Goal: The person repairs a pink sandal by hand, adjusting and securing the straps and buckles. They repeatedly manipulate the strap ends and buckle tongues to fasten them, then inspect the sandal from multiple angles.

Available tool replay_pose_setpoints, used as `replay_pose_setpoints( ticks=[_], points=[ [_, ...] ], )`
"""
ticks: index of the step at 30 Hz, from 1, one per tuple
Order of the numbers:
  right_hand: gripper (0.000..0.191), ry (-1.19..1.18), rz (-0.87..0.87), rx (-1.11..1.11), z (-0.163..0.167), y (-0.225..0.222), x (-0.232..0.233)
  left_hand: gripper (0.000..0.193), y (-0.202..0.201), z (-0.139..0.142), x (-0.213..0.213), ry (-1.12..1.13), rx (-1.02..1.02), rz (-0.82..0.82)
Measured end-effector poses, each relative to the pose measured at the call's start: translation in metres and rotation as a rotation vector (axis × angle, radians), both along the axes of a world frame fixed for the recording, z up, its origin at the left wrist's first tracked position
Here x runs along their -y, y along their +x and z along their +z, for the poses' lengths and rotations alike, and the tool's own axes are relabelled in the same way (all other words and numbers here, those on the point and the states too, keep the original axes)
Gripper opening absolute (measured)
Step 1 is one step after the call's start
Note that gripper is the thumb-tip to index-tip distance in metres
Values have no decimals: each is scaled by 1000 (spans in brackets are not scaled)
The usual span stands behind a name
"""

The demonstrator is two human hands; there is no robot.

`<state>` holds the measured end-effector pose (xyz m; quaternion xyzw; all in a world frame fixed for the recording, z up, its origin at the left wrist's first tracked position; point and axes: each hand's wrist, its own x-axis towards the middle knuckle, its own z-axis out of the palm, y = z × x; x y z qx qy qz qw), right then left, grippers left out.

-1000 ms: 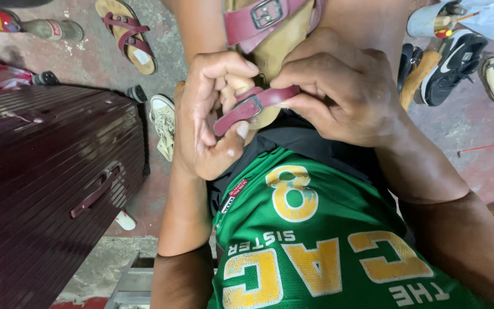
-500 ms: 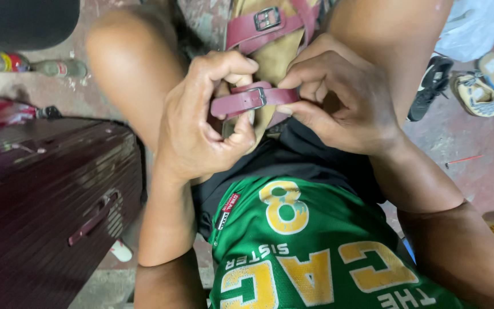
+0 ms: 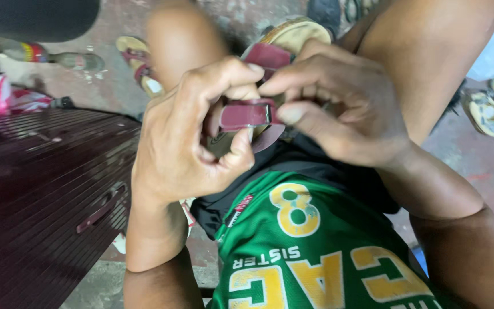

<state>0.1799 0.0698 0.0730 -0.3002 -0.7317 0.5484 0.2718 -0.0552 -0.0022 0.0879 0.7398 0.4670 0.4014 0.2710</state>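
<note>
Bare concrete floor [image 3: 487, 171] runs behind everything, with a dark red ribbed suitcase [image 3: 41, 189] on my left and a plastic bottle [image 3: 58, 57] lying beyond it. Over my lap, I see my left hand [image 3: 190, 143] pinching a maroon sandal strap [image 3: 246, 114] between thumb and fingers, and my right hand [image 3: 338, 109] gripping the same strap from the other side. Its sandal [image 3: 293, 34] sits just above, between my knees. Loose sandals [image 3: 490, 111] lie to the right.
</note>
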Motion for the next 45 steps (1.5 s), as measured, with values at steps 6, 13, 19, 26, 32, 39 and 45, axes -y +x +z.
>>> replay_pose_setpoints(
  ticks=[6,13,19,26,32,39,45],
  points=[
    [19,20,144,-74,4,-56,9,51,-25,8,17,14,-97,121],
    [8,-280,236,-147,-11,-77,10,54,-44,-22,34,-86,-77,191],
    [9,-363,286,-152,-17,-81,9,49,-48,-35,41,-59,-70,206],
    [19,-232,276,1,-26,-83,10,38,-49,-45,47,28,-93,214],
    [19,2,206,69,-26,-86,16,42,-50,-51,47,29,-138,214],
    [21,105,194,109,-26,-89,16,47,-54,-50,45,55,-125,197],
    [20,169,191,176,-24,-90,19,46,-53,-48,45,59,-159,206]
  ],
)
